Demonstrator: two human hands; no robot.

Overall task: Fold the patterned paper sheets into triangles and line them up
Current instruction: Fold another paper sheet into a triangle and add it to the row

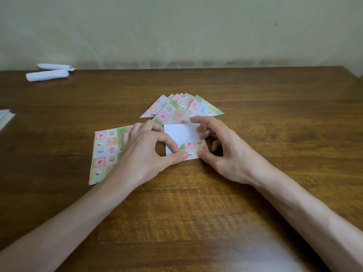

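— Both forearms reach in from the near edge of the bench (pixel 196 209). What are the hands doing?

— The left hand (pixel 145 154) curls into a ring, thumb and forefinger pinching the patterned paper sheet (pixel 181 133) at its near edge. The right hand (pixel 225 152) grips it too, thumb on the turned-up patterned corner, fingers hooked over the far right corner. The sheet lies white side up, mid-bench.

— How to fold it well?

— I'd bring corner to opposite corner exactly, hold them matched, then run a thumb along the diagonal.

— And beyond?

— The left hand lies partly over the stack of unfolded sheets (pixel 104 154). Just past the sheet, the folded triangles (pixel 176 108) overlap in a fan, not yet a tidy line. White paper rolls (pixel 48 75) sit at the far left corner.
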